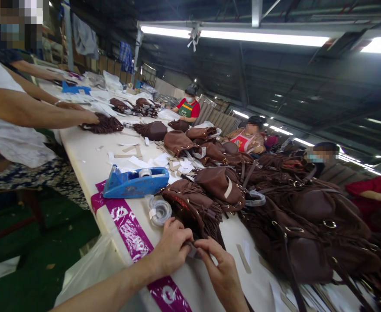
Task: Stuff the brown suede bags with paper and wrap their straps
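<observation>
My left hand (174,243) and my right hand (221,266) meet low over the table, both closed in a pinch. Between their fingertips is a small greyish, see-through piece (192,251); the fingers partly hide it, and its kind is unclear. Just beyond my fingers lies a dark brown fringed bag (193,203) with its opening towards me. A coil wrapped in clear plastic (160,211) rests beside the bag, close to my left hand. Behind the coil stands a blue tape dispenser (135,182) holding a roll of tape.
Brown bags (314,216) are heaped along the right. Purple printed tape (128,225) runs over the table's left edge. Paper scraps (184,166) lie mid-table. At left, a co-worker's hand (88,117) touches a brown fringed item (104,124); other people work across the table.
</observation>
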The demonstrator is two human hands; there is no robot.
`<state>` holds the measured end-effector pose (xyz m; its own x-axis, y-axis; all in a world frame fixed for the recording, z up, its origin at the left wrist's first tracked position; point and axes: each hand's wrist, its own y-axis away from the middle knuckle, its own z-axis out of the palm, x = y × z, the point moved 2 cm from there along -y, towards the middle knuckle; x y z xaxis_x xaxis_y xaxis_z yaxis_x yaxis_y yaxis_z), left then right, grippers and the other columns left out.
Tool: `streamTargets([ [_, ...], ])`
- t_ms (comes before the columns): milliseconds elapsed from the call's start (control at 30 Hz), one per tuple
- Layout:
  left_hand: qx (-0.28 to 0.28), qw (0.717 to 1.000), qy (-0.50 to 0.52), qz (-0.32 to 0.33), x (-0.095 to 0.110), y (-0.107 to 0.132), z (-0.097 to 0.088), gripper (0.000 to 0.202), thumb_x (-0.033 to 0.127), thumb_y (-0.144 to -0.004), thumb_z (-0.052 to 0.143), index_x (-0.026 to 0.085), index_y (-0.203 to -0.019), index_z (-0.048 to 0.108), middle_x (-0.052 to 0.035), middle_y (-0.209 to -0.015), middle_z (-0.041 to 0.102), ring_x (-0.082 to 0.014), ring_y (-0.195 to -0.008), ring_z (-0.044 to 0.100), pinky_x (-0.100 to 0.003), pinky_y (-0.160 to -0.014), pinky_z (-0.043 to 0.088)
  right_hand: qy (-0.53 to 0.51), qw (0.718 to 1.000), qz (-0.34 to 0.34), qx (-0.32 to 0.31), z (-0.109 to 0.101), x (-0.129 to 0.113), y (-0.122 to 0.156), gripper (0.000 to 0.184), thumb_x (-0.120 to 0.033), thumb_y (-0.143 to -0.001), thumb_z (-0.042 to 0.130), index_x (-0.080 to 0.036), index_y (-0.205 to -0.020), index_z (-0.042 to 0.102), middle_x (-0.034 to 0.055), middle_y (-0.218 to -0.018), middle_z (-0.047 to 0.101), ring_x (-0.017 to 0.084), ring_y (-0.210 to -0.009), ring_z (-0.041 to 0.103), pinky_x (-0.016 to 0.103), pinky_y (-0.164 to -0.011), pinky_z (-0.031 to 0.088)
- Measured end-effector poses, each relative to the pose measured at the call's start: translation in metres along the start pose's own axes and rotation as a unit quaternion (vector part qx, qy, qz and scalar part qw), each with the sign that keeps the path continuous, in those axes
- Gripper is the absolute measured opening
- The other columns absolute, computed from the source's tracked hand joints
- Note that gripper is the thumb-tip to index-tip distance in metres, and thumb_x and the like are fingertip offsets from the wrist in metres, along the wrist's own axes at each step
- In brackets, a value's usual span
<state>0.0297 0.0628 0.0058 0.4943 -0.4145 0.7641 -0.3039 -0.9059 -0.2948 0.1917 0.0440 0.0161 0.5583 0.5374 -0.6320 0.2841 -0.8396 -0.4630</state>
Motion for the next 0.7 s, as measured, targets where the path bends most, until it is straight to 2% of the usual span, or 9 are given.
streamTargets([
  [100, -0.007, 1.0, -0.004, 0.0, 0.0, 0.001, 0.001, 0.014, 0.008, -0.071, 0.056, 0.021, -0.075, 0.06, -0.0014, -0.087, 0.055, -0.0175, -0.096, 0.05, -0.042, -0.108, 0.016, -0.028, 0.998, 0.051, 0.009, 0.001, 0.006, 0.001, 0.018, -0.025, -0.089, 0.055, -0.025, -0.103, 0.066, -0.0001, -0.085, 0.073, 0.017, -0.078, 0.068, 0.024, -0.071, 0.052],
  [167, -0.007, 1.0, -0.009, -0.002, 0.0, 0.001, 0.0, 0.013, 0.008, -0.072, 0.056, 0.02, -0.075, 0.06, -0.0012, -0.087, 0.055, -0.0173, -0.096, 0.05, -0.042, -0.109, 0.015, -0.025, 0.998, 0.06, 0.017, 0.003, 0.009, 0.001, 0.023, -0.024, -0.088, 0.056, -0.024, -0.11, 0.063, 0.0002, -0.086, 0.073, 0.017, -0.077, 0.068, 0.024, -0.071, 0.053],
  [267, -0.016, 0.999, -0.027, -0.004, 0.001, 0.001, 0.0, 0.012, 0.01, -0.072, 0.057, 0.021, -0.076, 0.06, -0.0009, -0.086, 0.055, -0.0172, -0.096, 0.05, -0.042, -0.109, 0.015, 0.042, 0.999, 0.02, 0.029, 0.009, 0.006, 0.0, 0.017, -0.022, -0.089, 0.052, -0.025, -0.096, 0.067, 0.0012, -0.086, 0.072, 0.018, -0.079, 0.066, 0.027, -0.073, 0.05],
  [400, -0.044, 0.997, -0.062, -0.009, 0.002, -0.002, 0.0, 0.01, 0.014, -0.076, 0.056, 0.022, -0.075, 0.062, -0.0007, -0.081, 0.057, -0.0185, -0.095, 0.051, -0.044, -0.109, 0.014, 0.109, 0.99, -0.034, 0.076, 0.014, -0.004, -0.002, 0.023, -0.019, -0.092, 0.044, -0.024, -0.081, 0.063, 0.0006, -0.073, 0.064, 0.017, -0.068, 0.059, 0.027, -0.063, 0.045],
  [467, -0.054, 0.996, -0.072, -0.013, 0.003, -0.003, 0.0, 0.011, 0.016, -0.078, 0.056, 0.022, -0.074, 0.063, -0.0005, -0.079, 0.058, -0.0188, -0.095, 0.051, -0.046, -0.108, 0.014, 0.105, 0.989, -0.043, 0.096, 0.014, -0.009, -0.003, 0.024, -0.019, -0.093, 0.043, -0.023, -0.079, 0.061, 0.0002, -0.071, 0.06, 0.016, -0.065, 0.057, 0.025, -0.059, 0.044],
  [533, -0.07, 0.995, -0.07, -0.024, 0.003, -0.004, 0.001, 0.012, 0.018, -0.079, 0.055, 0.022, -0.073, 0.064, -0.0005, -0.078, 0.059, -0.0189, -0.094, 0.051, -0.045, -0.104, 0.02, 0.093, 0.989, -0.048, 0.105, 0.013, -0.012, -0.004, 0.023, -0.019, -0.094, 0.043, -0.023, -0.079, 0.061, 0.0, -0.07, 0.059, 0.015, -0.064, 0.057, 0.023, -0.058, 0.044],
  [633, -0.085, 0.994, -0.061, -0.038, 0.005, -0.004, 0.0, 0.016, 0.019, -0.082, 0.052, 0.021, -0.07, 0.064, -0.0002, -0.076, 0.059, -0.0188, -0.092, 0.051, -0.04, -0.095, 0.028, 0.071, 0.993, -0.051, 0.085, 0.01, -0.012, -0.005, 0.023, -0.02, -0.093, 0.045, -0.023, -0.078, 0.062, -0.0002, -0.07, 0.06, 0.014, -0.064, 0.058, 0.023, -0.058, 0.045],
  [700, -0.081, 0.994, -0.059, -0.041, 0.005, -0.004, -0.001, 0.017, 0.019, -0.083, 0.051, 0.021, -0.071, 0.063, 0.0002, -0.073, 0.059, -0.0187, -0.09, 0.051, -0.039, -0.093, 0.029, 0.047, 0.995, -0.044, 0.078, 0.007, -0.009, -0.004, 0.018, -0.021, -0.093, 0.049, -0.023, -0.085, 0.064, 0.0002, -0.073, 0.064, 0.015, -0.066, 0.061, 0.023, -0.06, 0.048],
])
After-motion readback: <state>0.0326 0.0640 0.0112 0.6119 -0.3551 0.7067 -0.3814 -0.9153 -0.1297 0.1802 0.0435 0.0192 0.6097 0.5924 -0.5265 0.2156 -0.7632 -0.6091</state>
